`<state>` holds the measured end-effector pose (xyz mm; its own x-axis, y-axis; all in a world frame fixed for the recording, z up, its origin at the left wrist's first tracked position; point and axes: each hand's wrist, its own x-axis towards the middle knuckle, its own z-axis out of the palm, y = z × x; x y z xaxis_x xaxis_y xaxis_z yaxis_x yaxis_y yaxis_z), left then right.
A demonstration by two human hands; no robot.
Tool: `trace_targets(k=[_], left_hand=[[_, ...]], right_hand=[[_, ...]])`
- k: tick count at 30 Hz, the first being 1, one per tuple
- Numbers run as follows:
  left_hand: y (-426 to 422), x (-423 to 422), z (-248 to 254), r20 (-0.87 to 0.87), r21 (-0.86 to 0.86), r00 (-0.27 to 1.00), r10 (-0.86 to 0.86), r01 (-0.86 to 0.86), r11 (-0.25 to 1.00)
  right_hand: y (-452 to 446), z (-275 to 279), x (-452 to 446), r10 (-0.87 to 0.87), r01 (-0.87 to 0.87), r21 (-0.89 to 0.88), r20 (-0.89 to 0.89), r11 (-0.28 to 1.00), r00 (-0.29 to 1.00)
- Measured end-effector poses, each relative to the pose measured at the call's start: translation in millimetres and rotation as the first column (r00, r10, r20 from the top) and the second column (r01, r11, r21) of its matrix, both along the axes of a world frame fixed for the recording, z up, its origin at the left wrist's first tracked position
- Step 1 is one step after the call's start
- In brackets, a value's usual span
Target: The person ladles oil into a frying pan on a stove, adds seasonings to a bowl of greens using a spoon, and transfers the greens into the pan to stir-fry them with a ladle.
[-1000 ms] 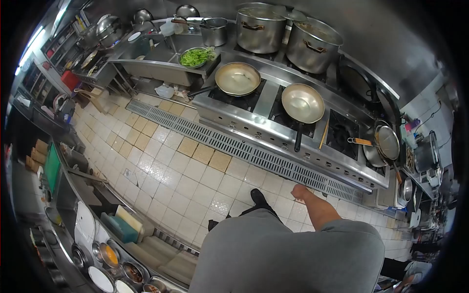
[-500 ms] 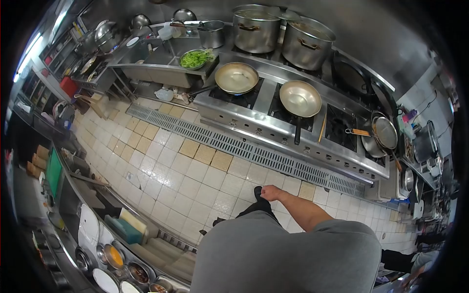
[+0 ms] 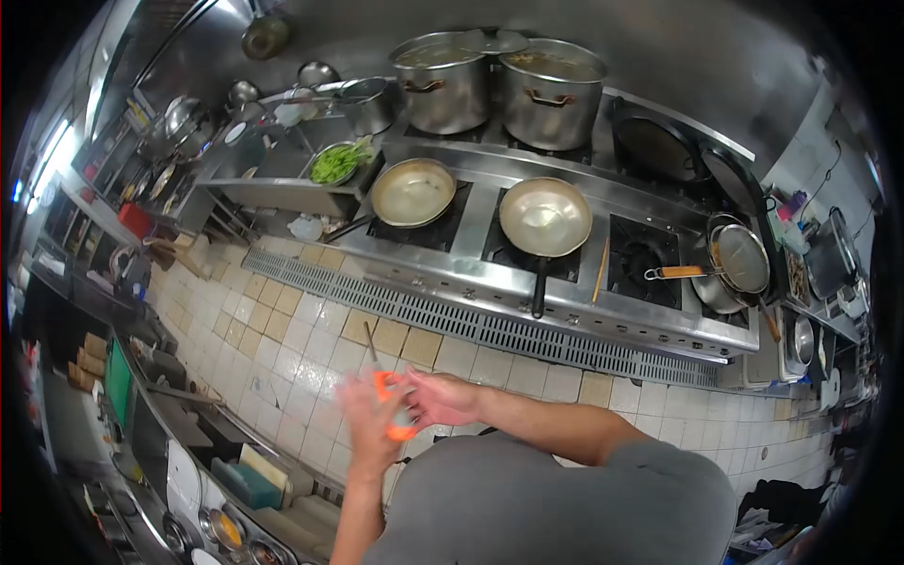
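Note:
In front of my body, both hands meet around an orange-handled tool (image 3: pixel 402 432) with a slim grey shaft pointing up and away. Motion blur keeps its exact kind from showing. My right hand (image 3: pixel 444 397) reaches in from the right, its fingers closed at the handle. Against the other side of the handle is my left hand (image 3: pixel 365 414), its fingers smeared by motion. Beyond them on the stove stand a frying pan (image 3: pixel 414 192) on the left burner and a second pan (image 3: pixel 545 217), its black handle toward me. Both hold a little clear liquid or shine.
Two tall stockpots (image 3: pixel 443 89) stand behind the pans. A bowl of green vegetables (image 3: pixel 337 164) sits left of the stove. A wooden stick (image 3: pixel 601 271) and an orange-handled strainer (image 3: pixel 742 259) lie to the right. A floor drain grate (image 3: pixel 443 315) runs along the stove front.
My left hand has come into view, and the orange-handled tool now shows between both hands. My right hand has risen from low by my body. The camera view has shifted.

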<state>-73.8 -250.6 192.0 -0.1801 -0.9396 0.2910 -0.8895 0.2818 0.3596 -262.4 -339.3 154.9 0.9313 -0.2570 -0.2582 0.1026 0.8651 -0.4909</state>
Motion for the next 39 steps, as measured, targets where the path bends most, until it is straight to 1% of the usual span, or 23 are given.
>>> trace_targets(k=[2,4,6,7,9,10,11,13,15,16,17,18,21,23,25,27,29,31,33,35,37,38,39], left_hand=[[-48,-68,10,0.062,0.049,0.980,-0.189,0.187,0.981],[-83,-117,6,0.065,0.139,0.960,-0.272,0.262,0.955],[-110,-158,-21,-0.046,0.209,0.783,-0.620,0.614,0.761],[-118,-181,-22,-0.042,0.207,0.778,-0.626,0.620,0.757],[-132,-222,-24,-0.172,0.249,0.560,-0.811,0.821,0.514],[-147,-236,-33,-0.354,0.229,0.459,-0.814,0.887,0.401],[-159,-245,-50,-0.361,0.230,0.452,-0.816,0.891,0.392],[-187,-259,-98,-0.644,0.155,0.571,-0.509,0.749,0.644],[-216,-272,-175,-0.596,0.392,0.792,-0.130,0.428,0.814],[-228,-278,-182,-0.596,0.399,0.792,-0.130,0.433,0.808],[-246,-286,-184,-0.711,0.687,0.600,0.366,0.483,0.543],[-257,-291,-190,-0.480,0.763,0.360,0.800,0.622,0.178],[-272,-293,-207,-0.572,0.715,0.371,0.731,0.662,0.223],[-269,-295,-199,-0.549,0.772,0.377,0.746,0.570,0.280],[-260,-282,-199,-0.549,0.806,0.448,0.706,0.507,0.305],[-270,-268,-196,-0.548,0.782,0.442,0.710,0.571,0.248],[-283,-257,-183,-0.441,0.664,0.303,0.845,0.743,0.080],[-295,-234,-259,-0.406,0.594,0.283,0.869,0.804,0.016],[-304,-225,-317,-0.403,0.857,0.633,0.661,0.515,0.029],[-298,-245,-370,-0.333,0.914,0.689,0.644,0.404,0.040],[-290,-274,-432,-0.584,0.811,0.621,0.522,0.426,0.401],[-291,-289,-458,-0.580,0.815,0.613,0.537,0.430,0.388],[-290,-305,-481,-0.625,0.746,0.676,0.389,0.372,0.552]], right_hand=[[-12,-25,-47,-0.365,0.365,0.071,-0.007,0.928,0.931],[-22,-34,-122,-0.470,0.450,-0.209,-0.055,0.868,0.881],[-9,5,-175,-0.634,0.616,-0.150,-0.178,0.773,0.753],[-8,3,-190,-0.641,0.623,-0.152,-0.174,0.768,0.748],[7,-8,-215,-0.854,0.835,-0.189,-0.191,0.516,0.484],[11,-17,-231,-0.859,0.841,-0.191,-0.192,0.507,0.474],[15,-32,-248,-0.876,0.857,-0.245,-0.299,0.454,0.379],[21,-62,-277,-0.875,0.868,-0.296,-0.404,0.399,0.265],[25,-89,-297,-0.857,0.673,-0.614,-0.513,0.412,0.057],[24,-95,-304,-0.835,0.605,-0.641,-0.545,0.473,0.075],[23,-104,-308,-0.831,0.610,-0.636,-0.552,0.472,0.068],[22,-118,-311,-0.803,0.607,-0.598,-0.584,0.524,0.118],[2,-152,-311,-0.808,0.640,-0.581,-0.579,0.503,0.109],[-32,-155,-312,-0.776,0.733,-0.389,-0.558,0.558,0.294],[-68,-171,-305,-0.753,0.722,-0.364,-0.572,0.588,0.325],[-105,-186,-296,-0.747,0.735,-0.361,-0.597,0.574,0.291],[-136,-200,-293,-0.732,0.743,-0.334,-0.614,0.580,0.296],[-165,-206,-289,-0.701,0.757,-0.305,-0.661,0.579,0.270],[-187,-189,-283,-0.674,0.776,-0.266,-0.691,0.572,0.261],[-196,-183,-279,-0.650,0.783,-0.251,-0.720,0.570,0.243],[-194,-182,-276,-0.638,0.782,-0.248,-0.733,0.571,0.234],[-193,-182,-275,-0.640,0.783,-0.248,-0.731,0.571,0.235],[-192,-183,-274,-0.623,0.778,-0.242,-0.746,0.580,0.233]])
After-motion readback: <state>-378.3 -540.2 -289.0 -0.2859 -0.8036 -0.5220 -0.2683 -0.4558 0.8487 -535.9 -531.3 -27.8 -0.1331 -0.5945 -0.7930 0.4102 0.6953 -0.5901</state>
